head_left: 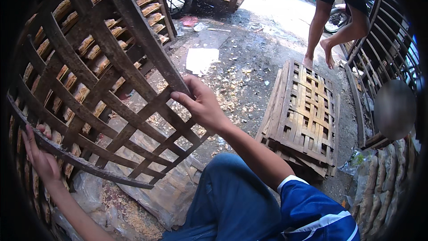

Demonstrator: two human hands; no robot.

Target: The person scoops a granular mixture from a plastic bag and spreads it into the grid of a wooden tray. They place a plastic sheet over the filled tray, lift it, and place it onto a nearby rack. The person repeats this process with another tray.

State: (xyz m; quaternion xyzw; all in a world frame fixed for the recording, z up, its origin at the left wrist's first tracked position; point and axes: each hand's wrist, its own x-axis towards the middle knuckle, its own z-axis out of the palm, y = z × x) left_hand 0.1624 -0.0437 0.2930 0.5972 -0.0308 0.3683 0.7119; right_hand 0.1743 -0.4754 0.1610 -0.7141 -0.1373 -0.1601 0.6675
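A dark wooden lattice tray (118, 93), woven from flat slats inside a rim, stands tilted on the left, held up between my two hands. My right hand (203, 102) is closed around its right side rail, with the thumb on the near face. At the lower left rail, my left hand (44, 160) grips the edge, its fingers partly hidden by the rim. Behind the lattice rises a rack (162, 6) with many layers of pale, lumpy pieces (100, 64), seen through the gaps. What these pieces are I cannot tell.
A stack of similar lattice trays (310, 111) lies on the ground to the right. Beyond it a barefoot person (314, 31) has one foot raised. Plastic sheeting (156, 192) and scattered crumbs cover the floor near my knee (227, 187). Pale ridged rows (383, 183) fill the lower right.
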